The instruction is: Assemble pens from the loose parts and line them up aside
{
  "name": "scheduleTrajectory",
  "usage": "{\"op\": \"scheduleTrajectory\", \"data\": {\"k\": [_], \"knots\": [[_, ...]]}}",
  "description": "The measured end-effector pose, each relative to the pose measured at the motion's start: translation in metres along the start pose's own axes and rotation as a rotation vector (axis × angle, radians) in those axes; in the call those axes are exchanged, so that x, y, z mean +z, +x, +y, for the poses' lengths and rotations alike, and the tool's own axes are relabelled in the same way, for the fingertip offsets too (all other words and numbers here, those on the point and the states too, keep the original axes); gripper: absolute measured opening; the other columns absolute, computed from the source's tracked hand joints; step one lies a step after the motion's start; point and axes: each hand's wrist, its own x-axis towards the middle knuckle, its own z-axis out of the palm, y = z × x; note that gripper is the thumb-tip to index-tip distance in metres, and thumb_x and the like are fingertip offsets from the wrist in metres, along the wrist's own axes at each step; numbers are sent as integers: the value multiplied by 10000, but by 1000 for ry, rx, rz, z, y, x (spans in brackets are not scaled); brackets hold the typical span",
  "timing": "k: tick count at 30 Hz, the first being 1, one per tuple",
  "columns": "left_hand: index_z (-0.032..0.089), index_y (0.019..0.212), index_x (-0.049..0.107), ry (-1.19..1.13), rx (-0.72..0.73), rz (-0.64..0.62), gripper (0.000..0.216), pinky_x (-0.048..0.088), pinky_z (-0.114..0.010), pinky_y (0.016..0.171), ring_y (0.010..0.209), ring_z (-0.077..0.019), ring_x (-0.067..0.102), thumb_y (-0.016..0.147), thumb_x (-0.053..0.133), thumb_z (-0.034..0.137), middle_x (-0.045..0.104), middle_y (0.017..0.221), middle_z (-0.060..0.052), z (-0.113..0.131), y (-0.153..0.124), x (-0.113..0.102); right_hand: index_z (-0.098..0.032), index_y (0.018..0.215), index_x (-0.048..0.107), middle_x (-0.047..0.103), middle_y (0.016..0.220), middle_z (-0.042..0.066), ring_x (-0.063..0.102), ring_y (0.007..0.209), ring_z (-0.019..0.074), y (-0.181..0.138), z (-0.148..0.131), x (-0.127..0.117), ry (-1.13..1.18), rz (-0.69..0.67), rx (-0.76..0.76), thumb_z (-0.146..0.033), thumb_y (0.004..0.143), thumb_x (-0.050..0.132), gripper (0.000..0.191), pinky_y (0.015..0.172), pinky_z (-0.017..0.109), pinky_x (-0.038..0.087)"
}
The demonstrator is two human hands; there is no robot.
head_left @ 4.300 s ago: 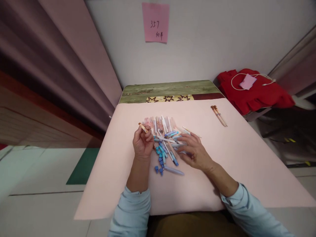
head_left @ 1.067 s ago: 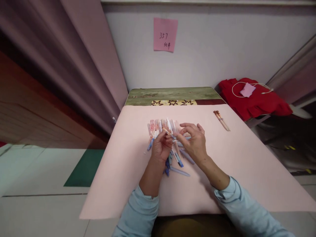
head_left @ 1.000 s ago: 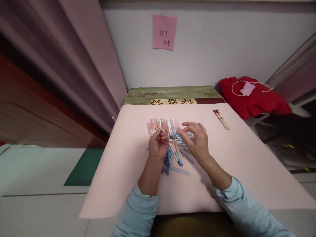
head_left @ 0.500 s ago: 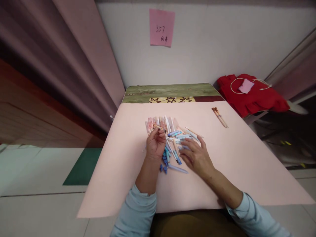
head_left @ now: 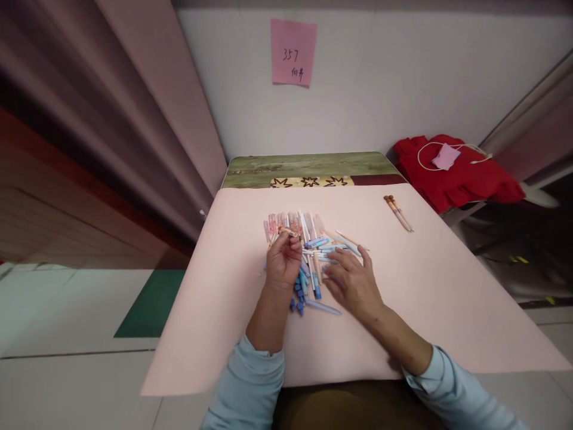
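Observation:
My left hand [head_left: 283, 263] is closed, palm up, pinching a short tan and brown pen part [head_left: 287, 232] between thumb and fingers. Below and around it lies a heap of pen parts: clear pinkish barrels [head_left: 273, 224], blue pens [head_left: 317, 242], white sticks and small dark-blue pieces [head_left: 299, 292]. My right hand [head_left: 356, 280] hovers at the heap's right side with its fingers apart and nothing visible in them. Near its fingertips are a peach pen barrel [head_left: 317, 266] and a blue-ended pen [head_left: 317, 289]. A lilac barrel [head_left: 324, 307] lies at the heap's near edge.
Two brown-topped pens [head_left: 398, 213] lie together at the right of the pink-covered table [head_left: 233, 286]. Beyond the table's right edge, red cloth [head_left: 474, 185] carries a white cable and a pink note. A wall stands behind, with a pink paper [head_left: 293, 52] on it.
My right hand has shifted slightly left. The blue-ended pen beside its fingers has turned, its near end swinging left. My left hand has barely moved and keeps its pen part.

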Motion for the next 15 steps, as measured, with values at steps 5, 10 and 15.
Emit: {"op": "scheduleTrajectory", "data": {"k": [5,10,15], "knots": [[128,776,570,-4,2,-3,109,414,-114,493,572,-41,539,830,555,34,580,681,-1,0,0,1,-241,875,708,682,1152,39,541,1209,242,2,2,1,15,-12,-37,-264,877,626,85,1153,522,138],[129,788,576,-7,-5,-1,109,407,-118,492,565,-42,531,840,548,38,564,667,5,0,-1,1,-244,887,718,707,1091,29,559,1178,237,6,0,0,-17,-44,-80,-256,889,620,99,1156,513,136],[121,778,577,-7,-21,-7,99,399,-120,488,564,-42,525,845,554,53,571,675,-4,-1,1,-1,-233,914,706,719,1042,36,569,1162,241,9,1,0,-16,-75,-78,-263,895,611,101,1153,526,126]]}}
